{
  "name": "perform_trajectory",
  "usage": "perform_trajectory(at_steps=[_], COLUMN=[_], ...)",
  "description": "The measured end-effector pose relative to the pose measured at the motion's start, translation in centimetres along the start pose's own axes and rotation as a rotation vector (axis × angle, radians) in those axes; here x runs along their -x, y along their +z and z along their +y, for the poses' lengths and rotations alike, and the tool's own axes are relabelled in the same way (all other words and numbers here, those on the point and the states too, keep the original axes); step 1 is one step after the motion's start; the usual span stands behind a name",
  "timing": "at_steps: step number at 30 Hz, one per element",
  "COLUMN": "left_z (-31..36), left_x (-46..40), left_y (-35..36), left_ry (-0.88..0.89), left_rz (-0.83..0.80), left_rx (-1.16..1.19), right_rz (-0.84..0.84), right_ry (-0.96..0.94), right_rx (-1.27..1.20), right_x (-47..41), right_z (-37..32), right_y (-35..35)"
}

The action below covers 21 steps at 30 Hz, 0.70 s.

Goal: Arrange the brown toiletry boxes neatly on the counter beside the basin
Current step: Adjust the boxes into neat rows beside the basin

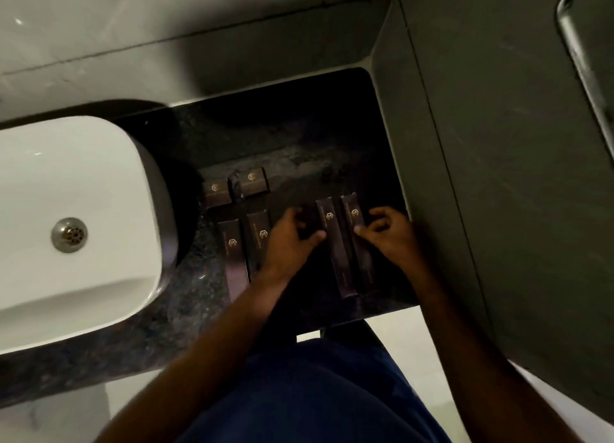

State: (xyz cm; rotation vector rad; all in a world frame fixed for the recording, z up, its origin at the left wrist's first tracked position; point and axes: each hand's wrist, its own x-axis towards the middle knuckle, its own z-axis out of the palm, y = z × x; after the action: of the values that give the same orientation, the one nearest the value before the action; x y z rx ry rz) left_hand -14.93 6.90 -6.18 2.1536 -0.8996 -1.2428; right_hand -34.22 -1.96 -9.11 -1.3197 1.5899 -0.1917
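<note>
Several brown toiletry boxes with gold logos lie on the dark granite counter (pixel 186 303) to the right of the white basin (pixel 76 216). Two short boxes (pixel 216 192) (pixel 253 180) sit at the back. Two long boxes (pixel 234 260) (pixel 258 240) lie side by side left of my left hand (pixel 292 240). Two more long boxes (pixel 335 253) (pixel 360 240) lie between my hands. My left thumb presses the left edge of that pair. My right hand (pixel 387 233) touches the right one with its fingertips. Neither hand lifts a box.
A grey wall (pixel 498 176) borders the counter on the right. Light tiled wall (pixel 133 37) runs behind. The basin drain (pixel 69 235) is at the left. The counter's front edge runs just below the boxes, with my blue clothing (pixel 315 392) under it.
</note>
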Motion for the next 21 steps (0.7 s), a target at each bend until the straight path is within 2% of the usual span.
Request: perform_trajectory(at_steps=[7, 13, 21], left_z=[0.1, 0.4, 0.2], left_x=[0.7, 0.3, 0.9], left_y=[3.5, 3.5, 3.7], left_ry=[0.031, 0.063, 0.063], left_rz=[0.063, 0.039, 0.045], left_rx=[-0.012, -0.02, 0.082], right_rz=[0.043, 0.025, 0.036], right_ry=[-0.133, -0.162, -0.179], right_rx=[0.179, 0.225, 0.277], right_x=[1.1, 0.9, 1.4], right_z=[-0.3, -0.8, -0.6], right_y=[1.3, 1.1, 1.1])
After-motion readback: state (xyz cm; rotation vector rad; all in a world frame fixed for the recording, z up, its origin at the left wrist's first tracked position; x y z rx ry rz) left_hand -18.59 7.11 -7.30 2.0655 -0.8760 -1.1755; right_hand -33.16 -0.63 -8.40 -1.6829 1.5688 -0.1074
